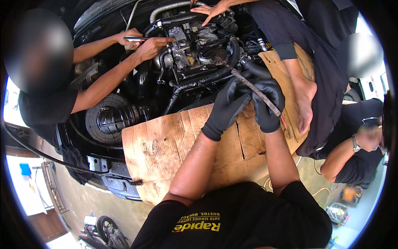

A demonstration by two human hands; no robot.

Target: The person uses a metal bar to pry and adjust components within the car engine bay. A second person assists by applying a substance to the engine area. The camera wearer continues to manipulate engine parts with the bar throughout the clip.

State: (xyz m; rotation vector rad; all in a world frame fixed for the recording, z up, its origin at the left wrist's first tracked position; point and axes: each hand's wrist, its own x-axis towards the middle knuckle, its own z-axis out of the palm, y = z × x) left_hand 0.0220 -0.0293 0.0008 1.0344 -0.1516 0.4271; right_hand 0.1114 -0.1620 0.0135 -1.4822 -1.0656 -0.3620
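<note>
My right hand (268, 106), in a black glove, is closed around the near part of a long, grimy brown rod (253, 87). Its far end looks frayed, like worn bristles, and reaches over the engine (195, 52) beside a round black cap (206, 52). My left hand (230, 108), gloved alike, is right beside it with curled fingers close to the right glove. What those fingers grip, if anything, is hidden. Beneath both hands lies a stained cardboard sheet (178, 145) over the car's front edge.
At left, a person's hands (151, 46) work at the engine, with a pen-like tool (136, 39). Another hand (211, 12) reaches in from above. A bare foot (302, 97) rests on cardboard at right. A round air filter housing (110, 118) sits lower left. Another person (352, 153) is at far right.
</note>
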